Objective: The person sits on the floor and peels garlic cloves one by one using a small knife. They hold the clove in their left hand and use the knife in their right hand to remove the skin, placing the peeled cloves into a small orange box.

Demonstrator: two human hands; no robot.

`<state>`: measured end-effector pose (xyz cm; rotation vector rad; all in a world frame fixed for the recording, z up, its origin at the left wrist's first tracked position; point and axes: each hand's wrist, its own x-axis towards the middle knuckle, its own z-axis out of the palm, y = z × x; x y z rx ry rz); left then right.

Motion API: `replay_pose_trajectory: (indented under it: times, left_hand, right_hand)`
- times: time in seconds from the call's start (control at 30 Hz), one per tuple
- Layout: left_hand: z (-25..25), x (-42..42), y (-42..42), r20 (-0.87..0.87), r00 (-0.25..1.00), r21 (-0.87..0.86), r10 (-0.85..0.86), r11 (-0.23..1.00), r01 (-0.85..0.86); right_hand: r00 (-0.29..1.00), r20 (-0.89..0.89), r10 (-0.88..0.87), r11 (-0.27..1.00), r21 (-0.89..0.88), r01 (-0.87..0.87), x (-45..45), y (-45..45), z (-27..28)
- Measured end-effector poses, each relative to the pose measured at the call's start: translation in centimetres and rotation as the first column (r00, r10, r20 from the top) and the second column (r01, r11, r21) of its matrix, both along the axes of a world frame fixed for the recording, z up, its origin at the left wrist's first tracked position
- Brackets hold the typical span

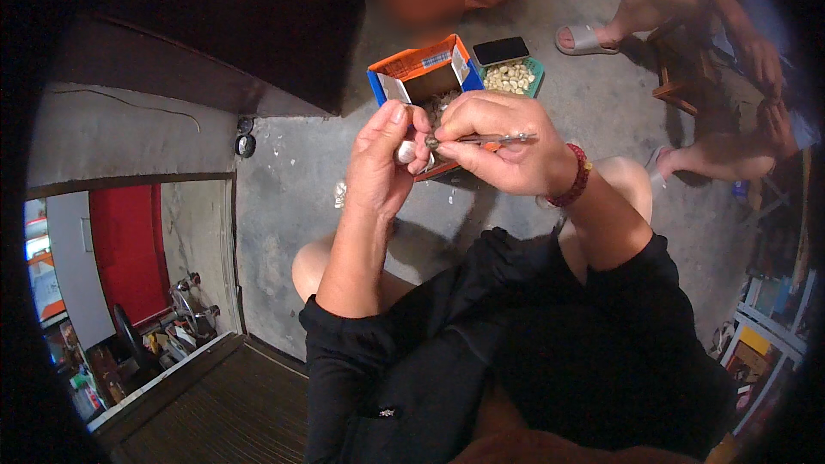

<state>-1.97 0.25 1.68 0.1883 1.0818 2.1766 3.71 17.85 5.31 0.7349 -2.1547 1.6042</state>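
My left hand [385,154] holds a whitish garlic bulb [406,152] against its curled fingers. In my right hand [506,138], which wears a red braided bracelet, lies a thin metal tool [495,138], probably a small knife; the fingers cover much of it. The right thumb and forefinger pinch a small brownish piece [432,141] close to the left fingertips. Both hands are above the near side of an open orange and blue cardboard box [412,66]. Dry-looking scraps [433,106] show inside, partly hidden by my hands.
Behind the box, a green plastic basket [539,77] holds pale peeled garlic cloves [509,79]; a dark-screened phone [501,50] rests at its far edge. Another person sits at right, with a sandalled foot [586,40] on the concrete floor. Dark furniture [206,64] stands at left.
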Motion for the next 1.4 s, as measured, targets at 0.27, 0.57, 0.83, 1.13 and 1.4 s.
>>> replay_pose_trajectory:
  times: [0.27,0.57,0.83,1.13,1.4]
  left_hand:
    - [0.5,0.7,0.4,0.082,0.996,0.101,-0.036,0.994,0.028]
    - [1.0,0.8,0.5,0.047,0.996,0.087,-0.078,0.993,0.073]
    - [0.6,1.2,0.4,-0.02,0.999,0.021,-0.033,0.999,0.034]
    - [0.5,1.6,0.7,-0.016,0.996,-0.048,0.09,0.995,-0.09]
    - [0.7,1.4,0.8,-0.052,0.995,-0.083,0.085,0.993,-0.089]
  right_hand:
    - [0.989,0.032,-0.147,0.987,-0.052,0.149,-0.5,0.6,0.0]
    - [0.99,0.015,-0.141,0.99,-0.007,0.141,-0.5,0.5,-0.1]
    - [0.993,-0.021,-0.119,0.993,0.015,0.119,-0.5,-0.2,-0.3]
    - [0.992,-0.048,-0.119,0.993,0.023,0.12,-0.3,-0.7,-0.3]
    - [0.998,0.052,-0.037,0.999,-0.003,0.037,0.0,-0.9,-1.0]
